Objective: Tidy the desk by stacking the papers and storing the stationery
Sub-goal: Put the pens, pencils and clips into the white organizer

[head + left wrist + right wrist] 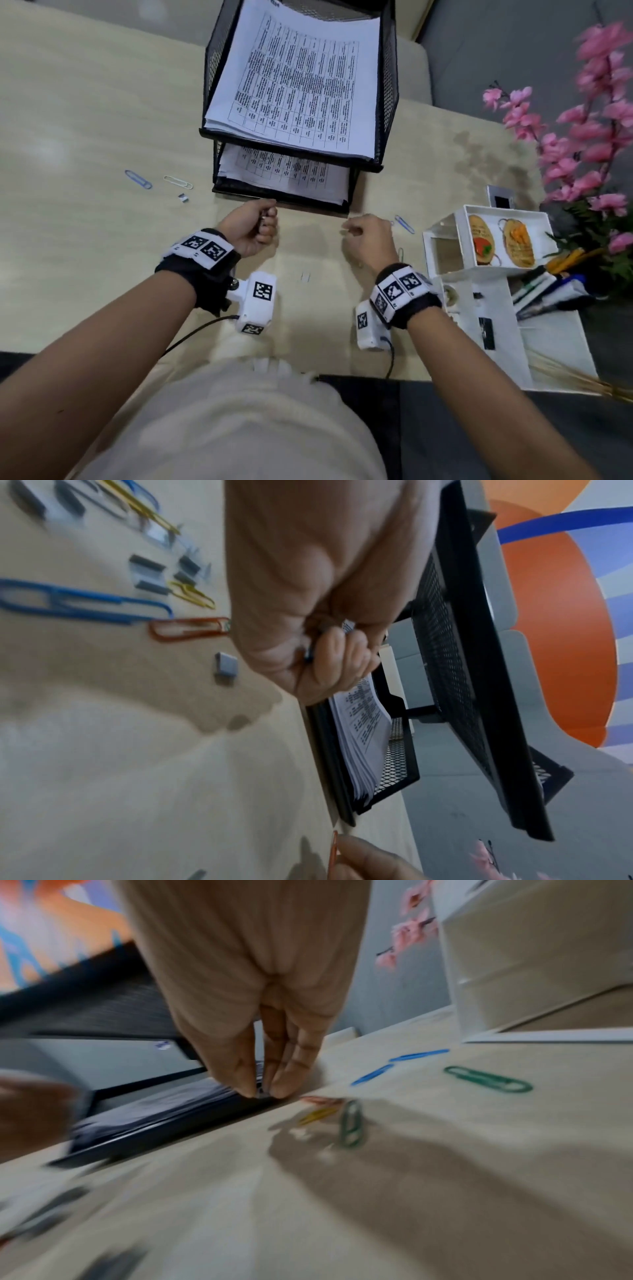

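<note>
- Nearest us, the person's right hand (368, 240) hovers low over the pale wooden desk (102, 120), thumb and fingertips (279, 1091) pinched together on something small and silvery, too blurred to name.
- Loose coloured paper clips lie just right of that pinch: a green paper clip (488, 1079) flat, another green one (351, 1125), and a blue paper clip (404, 224) just beyond the knuckles.
- Left hand (251, 228) is a curled fist, apparently cupping collected bits; something dark peeks between the fingers (337, 653), but I can't tell what.
- My read: gather clips one by one, pinch low, slide each off the desk, then carry them right to the white desk organiser (479, 274).
- Far left, a blue clip (138, 179) and a pale clip (178, 182) wait, well apart from both hands.
- Furthest, printed papers (298, 85) sit stacked in the black mesh two-tier tray (388, 102).
</note>
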`<state>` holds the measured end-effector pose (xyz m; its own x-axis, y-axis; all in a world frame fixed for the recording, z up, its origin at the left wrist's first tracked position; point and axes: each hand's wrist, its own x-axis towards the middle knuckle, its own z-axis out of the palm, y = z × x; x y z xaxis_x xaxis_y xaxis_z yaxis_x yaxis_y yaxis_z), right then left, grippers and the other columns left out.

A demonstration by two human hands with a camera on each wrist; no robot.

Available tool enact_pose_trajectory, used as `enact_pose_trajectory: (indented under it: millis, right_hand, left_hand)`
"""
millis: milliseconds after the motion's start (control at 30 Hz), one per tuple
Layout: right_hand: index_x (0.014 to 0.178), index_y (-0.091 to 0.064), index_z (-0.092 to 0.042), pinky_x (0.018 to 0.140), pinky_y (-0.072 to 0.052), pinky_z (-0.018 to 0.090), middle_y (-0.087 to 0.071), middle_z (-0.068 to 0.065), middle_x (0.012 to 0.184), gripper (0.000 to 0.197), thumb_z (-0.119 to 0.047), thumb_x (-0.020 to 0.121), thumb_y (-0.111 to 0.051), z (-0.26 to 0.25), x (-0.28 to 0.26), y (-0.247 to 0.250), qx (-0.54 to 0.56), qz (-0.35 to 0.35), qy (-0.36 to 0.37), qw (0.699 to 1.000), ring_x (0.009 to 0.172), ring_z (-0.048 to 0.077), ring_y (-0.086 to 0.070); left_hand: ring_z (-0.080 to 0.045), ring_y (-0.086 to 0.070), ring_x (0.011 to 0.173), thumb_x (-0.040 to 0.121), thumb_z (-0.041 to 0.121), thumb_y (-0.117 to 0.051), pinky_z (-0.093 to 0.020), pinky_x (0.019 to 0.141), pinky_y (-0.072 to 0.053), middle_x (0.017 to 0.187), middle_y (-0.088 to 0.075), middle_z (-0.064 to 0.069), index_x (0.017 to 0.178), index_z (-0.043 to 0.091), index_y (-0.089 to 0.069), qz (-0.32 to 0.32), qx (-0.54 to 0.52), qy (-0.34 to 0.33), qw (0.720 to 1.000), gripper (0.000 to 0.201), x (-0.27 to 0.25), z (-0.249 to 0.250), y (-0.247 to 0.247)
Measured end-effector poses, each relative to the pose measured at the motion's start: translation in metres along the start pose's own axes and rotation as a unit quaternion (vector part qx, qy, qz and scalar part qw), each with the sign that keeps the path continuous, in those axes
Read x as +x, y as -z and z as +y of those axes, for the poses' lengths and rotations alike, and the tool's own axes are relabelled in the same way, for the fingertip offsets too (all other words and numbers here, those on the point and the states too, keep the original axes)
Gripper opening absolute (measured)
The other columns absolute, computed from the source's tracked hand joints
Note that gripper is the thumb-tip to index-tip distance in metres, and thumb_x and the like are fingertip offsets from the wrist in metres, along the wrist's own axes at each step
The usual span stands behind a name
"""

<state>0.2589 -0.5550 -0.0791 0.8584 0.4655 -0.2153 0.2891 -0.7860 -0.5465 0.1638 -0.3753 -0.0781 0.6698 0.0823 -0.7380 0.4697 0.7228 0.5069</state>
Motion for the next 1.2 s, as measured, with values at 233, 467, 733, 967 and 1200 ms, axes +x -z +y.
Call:
enact_pose_trajectory:
  millis: [233,467,733,967,1200]
  right_hand:
    - [0.094,-0.073,-0.008,0.082,-0.049,0.03,-0.068,0.014,0.1,0.024,-0.007,0.079,-0.054,-0.026,-0.056,-0.048,-0.021,-0.082,0.037,0.996,0.095,0.03,-0.061]
    - [0.083,-0.071,0.002,0.08,-0.046,0.03,-0.064,0.02,0.095,0.025,0.007,0.076,-0.048,-0.032,-0.067,-0.064,-0.015,-0.058,-0.004,0.998,0.092,0.032,-0.059]
    - [0.087,-0.073,-0.004,0.055,-0.036,0.001,-0.062,0.0,0.076,0.012,0.001,0.08,-0.064,-0.119,-0.056,-0.059,0.14,-0.018,0.066,0.988,0.058,-0.007,-0.05]
    - [0.085,-0.071,-0.001,0.055,-0.039,0.011,-0.068,0.011,0.082,0.011,0.0,0.083,-0.06,-0.142,-0.034,-0.075,0.118,-0.017,0.036,0.992,0.068,0.009,-0.055]
    - [0.083,-0.061,0.005,0.074,-0.042,0.032,-0.056,0.014,0.088,0.016,0.009,0.078,-0.046,-0.11,-0.034,-0.108,-0.068,-0.073,0.05,0.994,0.083,0.028,-0.052]
  left_hand:
    - [-0.004,-0.029,0.023,0.098,0.024,-0.029,-0.011,0.025,-0.019,0.03,-0.032,0.006,0.061,0.018,-0.031,0.02,0.001,-0.002,1.0,0.038,-0.019,-0.003,0.027]
    - [-0.004,-0.036,0.025,0.097,0.022,-0.032,-0.009,0.031,-0.026,0.033,-0.039,0.006,0.061,0.016,-0.034,0.05,-0.026,-0.006,0.998,0.037,-0.023,0.003,0.055]
    - [-0.01,-0.062,0.037,0.099,0.021,-0.033,-0.015,0.041,-0.052,0.042,-0.062,-0.002,0.071,0.007,-0.051,0.037,-0.038,-0.002,0.999,0.036,-0.029,0.004,0.069]
    - [-0.004,-0.042,0.026,0.098,0.026,-0.032,-0.009,0.029,-0.033,0.034,-0.044,0.004,0.064,0.014,-0.041,0.014,-0.028,0.018,0.999,0.037,-0.037,0.015,0.09]
    - [-0.005,-0.023,0.021,0.097,0.026,-0.03,-0.013,0.027,-0.014,0.027,-0.026,0.004,0.06,0.019,-0.029,0.054,0.013,0.004,0.998,0.038,-0.041,0.033,0.134]
